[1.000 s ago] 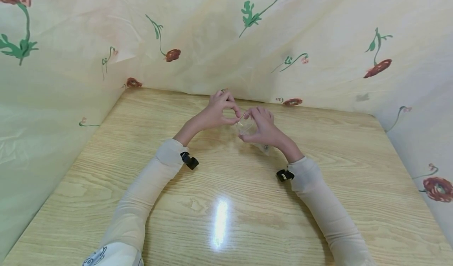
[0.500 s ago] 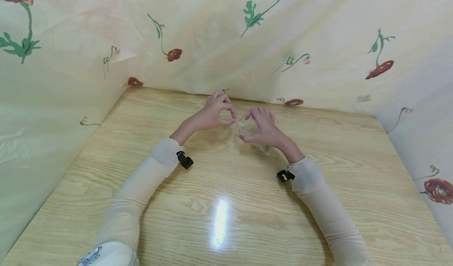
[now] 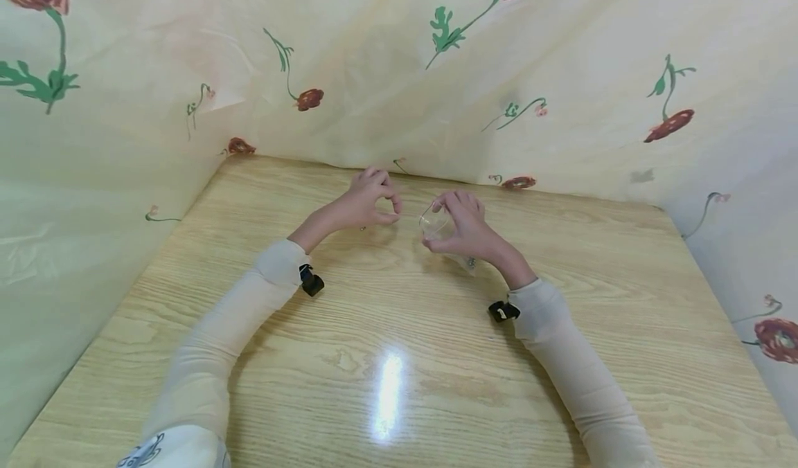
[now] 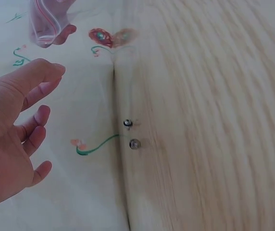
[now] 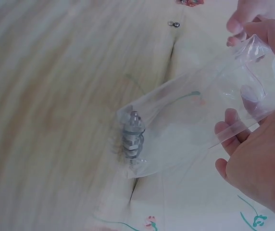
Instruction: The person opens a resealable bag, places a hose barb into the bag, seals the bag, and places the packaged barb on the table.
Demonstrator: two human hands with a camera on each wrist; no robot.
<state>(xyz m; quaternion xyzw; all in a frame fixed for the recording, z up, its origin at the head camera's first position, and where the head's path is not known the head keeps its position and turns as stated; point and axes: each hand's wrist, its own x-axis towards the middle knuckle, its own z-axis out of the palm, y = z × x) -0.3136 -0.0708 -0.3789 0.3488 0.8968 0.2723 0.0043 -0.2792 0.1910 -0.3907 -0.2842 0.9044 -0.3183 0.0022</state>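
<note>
My right hand (image 3: 464,227) holds a clear zip bag (image 5: 185,101) near its mouth, thumb and fingers spread along the opening. Several small metal rings or nuts (image 5: 133,137) lie bunched in the bottom corner of the bag. In the left wrist view, the bag's red-lined zip edge shows at the top. My left hand (image 3: 358,201) is apart from the bag, thumb and forefinger curved with a gap between them and nothing held. Beyond it, two small shiny metal pieces (image 4: 134,144) sit on the table; their exact kind is too small to tell.
A wood-grain table (image 3: 436,371) spreads under both arms, with a bright light reflection near its front. Flower-printed cloth (image 3: 374,73) hangs along the back and sides, meeting the table just behind the hands. Each sleeve cuff carries a black strap (image 3: 503,310).
My left hand has drawn back leftward from the bag's edge, widening the gap between the hands. The right hand keeps holding the bag in nearly the same place.
</note>
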